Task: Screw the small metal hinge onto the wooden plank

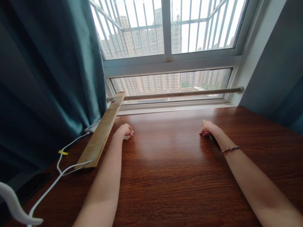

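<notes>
Stretches both bare forearms (106, 183) forward over a dark reddish-brown, wood-grained surface (165, 176), well apart from each other. Bends the left hand (123, 128) at the wrist, just to the right of a long wooden board (101, 132), with fingers curled in and tips drawn close to the thumb. Pinches there a pale flat piece (126, 137), low against the surface and partly covered by the fingers. Curls the right hand (208, 126) in toward the middle, at about the same depth, fingers bent and tips pointing down to the wood. Covers with it a small reddish-and-pale item (206, 135), visible only as a sliver beneath the fingers; too small and shaded to tell for sure whether gripped or merely touched. Wears a braided bracelet (230, 149) on the right wrist. Catches a pale sheen on the wood between the two hands.

Has the board slanting away to the left, far end at a horizontal rod (180, 94) in front of the window (167, 31). Beside it, a white cable (47, 192) with a yellow tag (63, 152), and a white power strip (93, 126) near the foot of a dark blue-green curtain (78, 63). Beyond the glass, metal bars and pale tower blocks (146, 81).
</notes>
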A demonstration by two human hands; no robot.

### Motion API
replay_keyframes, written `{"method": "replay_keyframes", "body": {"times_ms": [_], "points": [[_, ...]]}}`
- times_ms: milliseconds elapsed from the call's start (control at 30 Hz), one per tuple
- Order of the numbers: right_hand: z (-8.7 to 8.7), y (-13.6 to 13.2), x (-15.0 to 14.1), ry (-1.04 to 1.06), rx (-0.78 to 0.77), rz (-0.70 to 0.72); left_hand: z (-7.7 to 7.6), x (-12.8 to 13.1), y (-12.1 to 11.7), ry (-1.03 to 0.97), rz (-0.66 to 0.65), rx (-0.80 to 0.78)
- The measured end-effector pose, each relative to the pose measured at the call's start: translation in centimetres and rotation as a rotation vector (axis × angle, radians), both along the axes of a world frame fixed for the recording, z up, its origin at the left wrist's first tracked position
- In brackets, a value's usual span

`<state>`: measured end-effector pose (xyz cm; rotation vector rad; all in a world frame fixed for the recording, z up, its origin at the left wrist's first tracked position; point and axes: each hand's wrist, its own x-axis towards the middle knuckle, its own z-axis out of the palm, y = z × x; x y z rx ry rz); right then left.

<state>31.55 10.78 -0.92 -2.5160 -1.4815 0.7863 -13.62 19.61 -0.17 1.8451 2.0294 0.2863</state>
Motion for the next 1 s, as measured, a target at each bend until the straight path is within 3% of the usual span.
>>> {"method": "replay_keyframes", "body": {"times_ms": [200,433,533,667,733,833,1000], "points": [[0.2,-0.2,-0.2,-0.038,0.01,-0.006,-1.0,0.0,0.6,0.093,-0.041,0.025],[1.5,-0.1,-0.8,-0.042,0.135,0.02,-0.1,1.1,0.1,0.093,-0.042,0.069],[2.7,-0.6,-2.5,0.065,0.242,0.109,1.3,4.2,-0.5,-0.179,-0.103,0.07],[3.5,-1.8,-5.9,0.472,0.338,0.405,1.9,11.7,-3.4,-0.729,-0.301,-0.109],[3.5,-2.3,-7.2,0.587,0.325,0.501,0.9,15.6,-5.2,-0.886,-0.338,-0.246],[3.0,-2.8,-8.2,0.52,0.295,0.538,-1.2,19.5,-7.5,-1.019,-0.309,-0.35],[2.1,-2.8,-8.2,0.473,0.23,0.532,-3.3,21.1,-9.1,-1.148,-0.259,-0.365]]}}
